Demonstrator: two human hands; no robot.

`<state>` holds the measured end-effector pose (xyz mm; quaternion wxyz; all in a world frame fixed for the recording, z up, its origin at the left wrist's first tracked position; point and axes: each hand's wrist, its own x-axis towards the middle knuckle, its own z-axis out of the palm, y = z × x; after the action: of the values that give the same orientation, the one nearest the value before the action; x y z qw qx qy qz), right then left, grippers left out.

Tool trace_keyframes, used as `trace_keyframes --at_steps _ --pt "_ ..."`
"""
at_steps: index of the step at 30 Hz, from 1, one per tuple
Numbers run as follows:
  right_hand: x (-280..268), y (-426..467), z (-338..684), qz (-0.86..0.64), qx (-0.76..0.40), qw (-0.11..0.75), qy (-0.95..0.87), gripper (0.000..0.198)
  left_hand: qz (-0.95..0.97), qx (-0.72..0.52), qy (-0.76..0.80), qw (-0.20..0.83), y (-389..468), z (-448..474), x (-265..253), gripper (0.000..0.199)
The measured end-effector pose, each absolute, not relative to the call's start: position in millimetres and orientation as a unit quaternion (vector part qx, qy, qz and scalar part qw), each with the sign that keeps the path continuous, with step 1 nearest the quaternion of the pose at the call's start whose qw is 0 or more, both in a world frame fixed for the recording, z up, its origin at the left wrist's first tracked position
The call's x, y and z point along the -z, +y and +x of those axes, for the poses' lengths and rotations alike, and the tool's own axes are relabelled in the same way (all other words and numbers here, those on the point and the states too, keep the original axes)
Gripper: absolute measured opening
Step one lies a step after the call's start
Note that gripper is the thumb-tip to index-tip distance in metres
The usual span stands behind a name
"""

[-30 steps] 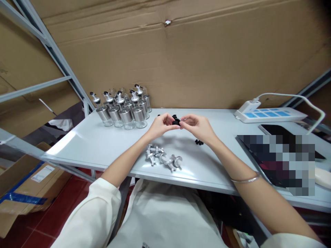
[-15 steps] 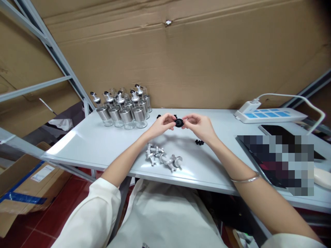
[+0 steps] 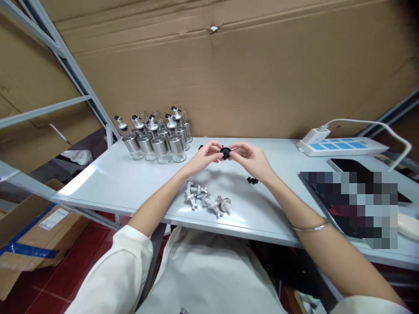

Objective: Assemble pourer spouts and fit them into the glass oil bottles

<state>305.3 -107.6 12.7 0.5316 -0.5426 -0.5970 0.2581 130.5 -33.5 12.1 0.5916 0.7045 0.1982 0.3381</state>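
Between both hands, just above the table, is a small round black plastic or rubber piece [image 3: 225, 152]. My left hand [image 3: 208, 155] pinches its left side, and my right hand [image 3: 248, 158] grips its right side. Other black parts lie partly hidden behind my fingers. Below my right hand rests a small cluster of black parts [image 3: 252, 180]. Nearer the front edge lie several silver pourer spouts [image 3: 209, 200] in a loose pile.
At the left back stand several glass bottles with steel sleeves [image 3: 160, 148], some topped with pourers. On the right are a white power strip [image 3: 343, 146] with a plugged-in cable, a phone [image 3: 353, 168] and a blurred-out flat item. A metal shelf frame [image 3: 75, 83] borders the left.
The round black piece has shifted slightly up and left and tilted. My right fingers have closed in nearer to my left ones around it.
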Motion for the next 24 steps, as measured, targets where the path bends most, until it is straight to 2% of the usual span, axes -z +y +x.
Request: trace_keyframes --at_steps 5,10,16,24 --pt "-9.7 -105.7 305.4 -0.544 -0.256 0.523 -0.604 0.043 0.681 -0.354 0.200 0.610 -31.0 133.4 -8.4 0.035" --pt "-9.2 -105.5 305.9 -0.534 -0.262 0.524 -0.609 0.041 0.661 -0.357 0.206 0.626 -28.5 134.7 -4.8 0.037" --pt "-8.6 -106.0 304.4 -0.540 -0.261 0.518 -0.610 0.041 0.663 -0.306 0.199 0.654 -27.7 133.0 -2.8 0.046" --pt "-9.8 -107.8 303.1 -0.528 -0.284 0.501 -0.625 0.040 0.696 -0.321 0.181 0.616 -30.0 133.5 -4.2 0.041"
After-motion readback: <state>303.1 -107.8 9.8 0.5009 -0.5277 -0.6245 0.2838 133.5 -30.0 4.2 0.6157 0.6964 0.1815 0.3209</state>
